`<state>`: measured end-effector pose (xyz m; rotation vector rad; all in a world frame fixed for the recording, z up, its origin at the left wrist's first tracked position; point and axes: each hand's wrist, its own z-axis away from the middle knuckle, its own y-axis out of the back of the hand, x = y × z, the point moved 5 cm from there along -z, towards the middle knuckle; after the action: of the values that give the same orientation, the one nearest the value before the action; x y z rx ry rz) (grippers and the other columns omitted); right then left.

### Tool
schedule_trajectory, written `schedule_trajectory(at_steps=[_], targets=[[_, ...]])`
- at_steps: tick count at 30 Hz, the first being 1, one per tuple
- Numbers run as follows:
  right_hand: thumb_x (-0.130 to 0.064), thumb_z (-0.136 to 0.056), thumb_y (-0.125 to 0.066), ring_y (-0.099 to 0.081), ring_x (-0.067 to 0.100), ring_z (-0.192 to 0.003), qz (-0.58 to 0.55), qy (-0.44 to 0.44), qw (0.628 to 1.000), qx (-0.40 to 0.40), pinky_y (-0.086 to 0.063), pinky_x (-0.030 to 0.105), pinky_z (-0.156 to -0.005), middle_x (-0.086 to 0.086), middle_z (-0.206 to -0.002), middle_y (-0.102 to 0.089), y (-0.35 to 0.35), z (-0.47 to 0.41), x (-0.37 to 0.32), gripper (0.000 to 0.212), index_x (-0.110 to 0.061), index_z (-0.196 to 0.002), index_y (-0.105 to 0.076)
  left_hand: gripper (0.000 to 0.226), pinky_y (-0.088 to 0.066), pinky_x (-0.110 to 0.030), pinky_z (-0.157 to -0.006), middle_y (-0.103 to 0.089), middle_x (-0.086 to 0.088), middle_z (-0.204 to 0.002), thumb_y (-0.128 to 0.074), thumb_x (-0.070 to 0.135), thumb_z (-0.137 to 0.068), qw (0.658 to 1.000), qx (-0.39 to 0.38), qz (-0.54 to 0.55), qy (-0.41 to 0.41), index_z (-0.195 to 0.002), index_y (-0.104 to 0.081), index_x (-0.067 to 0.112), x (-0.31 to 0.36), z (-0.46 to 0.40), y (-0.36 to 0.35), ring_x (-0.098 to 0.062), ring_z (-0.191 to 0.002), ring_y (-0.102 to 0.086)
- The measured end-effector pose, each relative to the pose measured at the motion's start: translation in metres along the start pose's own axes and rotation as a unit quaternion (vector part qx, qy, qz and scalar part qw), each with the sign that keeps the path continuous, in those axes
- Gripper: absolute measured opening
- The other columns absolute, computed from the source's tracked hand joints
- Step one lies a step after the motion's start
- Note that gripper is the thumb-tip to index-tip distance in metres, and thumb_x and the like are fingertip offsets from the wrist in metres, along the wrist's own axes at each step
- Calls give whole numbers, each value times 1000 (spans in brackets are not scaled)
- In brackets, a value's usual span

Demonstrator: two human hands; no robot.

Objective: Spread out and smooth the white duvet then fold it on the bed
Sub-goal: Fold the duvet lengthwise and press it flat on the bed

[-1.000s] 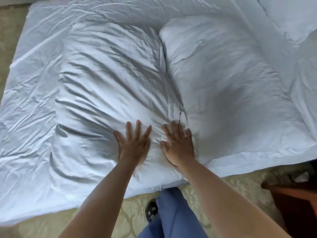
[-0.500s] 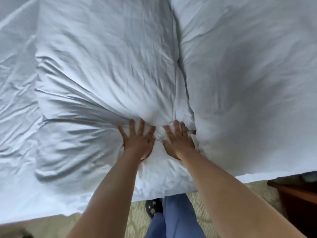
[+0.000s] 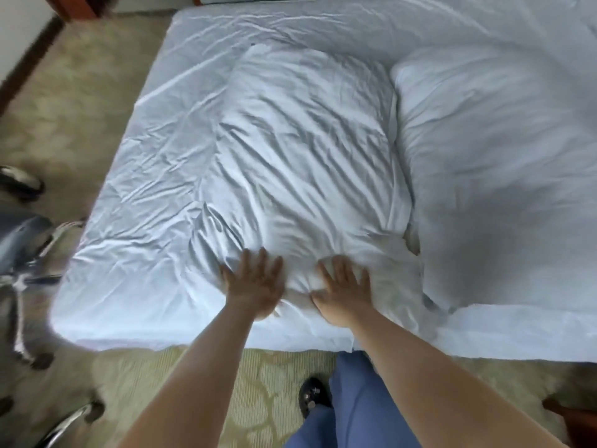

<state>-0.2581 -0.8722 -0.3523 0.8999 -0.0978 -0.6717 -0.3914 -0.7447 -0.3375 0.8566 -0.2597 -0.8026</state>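
Smoothing step in hand, with left hand [image 3: 255, 286] and right hand [image 3: 344, 291] both flat and splayed, gripping nothing, on the near edge of the creased white duvet [image 3: 303, 163] bunched mid-bed [image 3: 135, 176] (folding likely premature); next, probably outward strokes.

Patterned beige-green carpet [image 3: 226, 383] surrounds the bed [image 3: 161, 108]; a wheeled office chair [image 3: 22, 253] stands left, dark wooden furniture [image 3: 578, 418] right.

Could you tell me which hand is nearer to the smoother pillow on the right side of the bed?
Right. The right hand lies flat on the wrinkled pillow beside the smoother pillow; the left hand presses further away.
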Motion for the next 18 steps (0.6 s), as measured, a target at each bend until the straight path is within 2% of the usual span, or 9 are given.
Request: schedule_trajectory(at_steps=[3, 6, 9, 11, 18], targets=[[-59, -96, -24, 17, 25, -146, 16, -20, 999, -30, 7, 59, -114, 3, -158, 22, 15, 14, 0, 71, -34, -150, 15, 65, -2, -66, -109, 20, 5, -158, -15, 67, -92, 999, -19, -13, -22, -147, 13, 45, 0, 15, -3, -32, -144, 20], [-57, -97, -26, 10, 24, -147, 10, -36, 999, 3, 6, 56, -115, 0, -160, 11, 39, 30, -3, 68, -35, -151, 10, 65, -5, -62, -113, 13, 6, -160, -25, 63, -94, 998, -13, 25, -50, -149, 4, 44, -3, 31, 19, -32, -146, 15], [-54, -97, -28, 9, 20, -148, 8, -35, 998, 61, 6, 51, -116, 0, -161, 6, 69, 49, -8, 66, -34, -152, 3, 58, -9, -56, -116, 2, 5, -161, -28, 47, -100, 996, 29, 60, -59, -152, -4, 35, -1, 47, 52, -26, -148, 2], [-52, -98, -30, 7, 19, -148, 2, -36, 996, 81, 5, 48, -117, 0, -161, 5, 89, 60, -6, 66, -32, -153, 1, 55, -12, -53, -116, -3, 3, -161, -29, 40, -102, 994, 60, 46, -77, -152, -8, 31, 6, 55, 76, -23, -147, -3], [-49, -97, -34, -8, 18, -146, -5, -58, 986, 156, -9, 43, -118, 1, -159, -10, 154, 105, 27, 64, -24, -152, -12, 53, -17, -48, -116, -10, 0, -159, -33, 34, -101, 980, 147, 0, -134, -151, -17, 26, 35, 78, 152, -22, -146, -10]])
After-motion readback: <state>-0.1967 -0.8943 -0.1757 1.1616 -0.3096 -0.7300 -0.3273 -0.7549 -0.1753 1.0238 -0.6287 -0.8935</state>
